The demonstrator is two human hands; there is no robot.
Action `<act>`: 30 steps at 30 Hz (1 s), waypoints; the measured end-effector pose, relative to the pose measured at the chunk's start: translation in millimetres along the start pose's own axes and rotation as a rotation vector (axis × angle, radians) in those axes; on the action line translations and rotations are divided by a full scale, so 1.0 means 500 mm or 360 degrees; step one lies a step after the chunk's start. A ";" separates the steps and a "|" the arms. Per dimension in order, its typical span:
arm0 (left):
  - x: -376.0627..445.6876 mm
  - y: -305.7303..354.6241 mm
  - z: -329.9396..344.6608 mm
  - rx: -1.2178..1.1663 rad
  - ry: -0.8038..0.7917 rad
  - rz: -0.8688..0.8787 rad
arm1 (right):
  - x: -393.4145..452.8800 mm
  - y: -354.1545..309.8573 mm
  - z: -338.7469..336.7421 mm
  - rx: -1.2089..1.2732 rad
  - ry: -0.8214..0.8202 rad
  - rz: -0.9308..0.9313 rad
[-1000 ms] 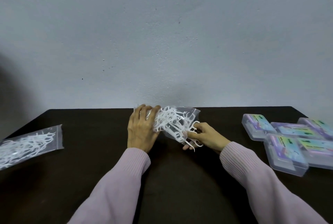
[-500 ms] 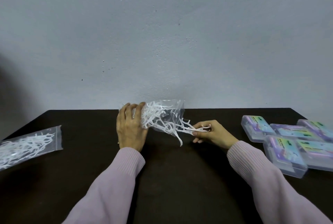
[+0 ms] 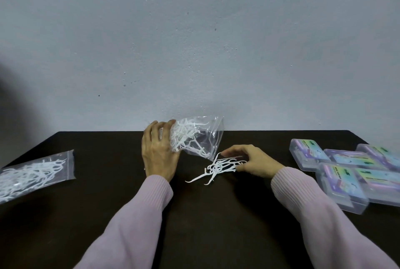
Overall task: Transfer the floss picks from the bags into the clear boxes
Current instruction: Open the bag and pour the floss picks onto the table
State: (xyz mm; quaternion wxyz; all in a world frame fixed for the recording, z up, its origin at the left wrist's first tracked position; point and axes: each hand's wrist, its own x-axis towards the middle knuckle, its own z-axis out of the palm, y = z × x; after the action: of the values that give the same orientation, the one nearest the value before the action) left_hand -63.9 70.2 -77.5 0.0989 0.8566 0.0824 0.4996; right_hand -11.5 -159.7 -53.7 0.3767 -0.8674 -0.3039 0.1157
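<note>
My left hand (image 3: 159, 152) grips a clear plastic bag (image 3: 201, 136) of white floss picks, raised at the table's far middle with its mouth facing right. My right hand (image 3: 253, 160) pinches a small bunch of floss picks (image 3: 218, 167) just outside the bag's mouth, low over the dark table (image 3: 108, 193). Several clear boxes (image 3: 337, 180) with coloured labels lie shut in a cluster at the right. A second bag of floss picks (image 3: 32, 173) lies flat at the left edge.
A plain grey wall rises directly behind the table's far edge. Both pink sleeves reach in from the near side. The clear boxes extend past the right edge of view.
My right hand has pulled a bunch of floss picks out of the bag and moved right and toward me. My left hand has shifted left with the bag.
</note>
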 end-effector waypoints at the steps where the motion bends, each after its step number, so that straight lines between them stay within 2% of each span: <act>1: 0.000 0.003 0.000 -0.0013 0.0004 0.0005 | -0.001 -0.006 0.004 0.0034 0.0081 -0.0045; 6: -0.003 0.018 0.001 -0.0066 0.0016 0.0017 | -0.004 -0.040 0.026 0.0246 0.0507 -0.0271; 9: -0.005 0.022 0.004 -0.0054 0.0004 0.0029 | -0.004 -0.048 0.027 0.0440 0.0700 -0.0268; 12: -0.009 0.027 0.005 -0.0064 -0.0002 0.0002 | -0.004 -0.056 0.024 0.0943 0.0594 -0.0166; 13: -0.011 0.029 0.005 -0.0071 -0.0014 -0.0004 | -0.003 -0.058 0.025 0.1004 0.0556 -0.0141; 20: -0.011 0.025 0.014 -0.0015 -0.0305 0.0247 | 0.002 -0.038 0.017 0.0819 0.0882 -0.0185; 27: -0.008 0.014 0.021 0.0111 -0.0268 0.0463 | 0.000 -0.021 0.024 0.0613 0.0772 -0.0209; 30: -0.004 0.020 0.018 0.0070 -0.0241 0.0438 | 0.003 -0.024 0.025 0.0642 0.0725 -0.0163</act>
State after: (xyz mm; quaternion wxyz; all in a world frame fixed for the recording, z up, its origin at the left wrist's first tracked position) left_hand -56.8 59.4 -81.2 0.0165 0.8971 -0.0325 0.4404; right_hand -21.0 -145.0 -53.9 0.6051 -0.7622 -0.2259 -0.0428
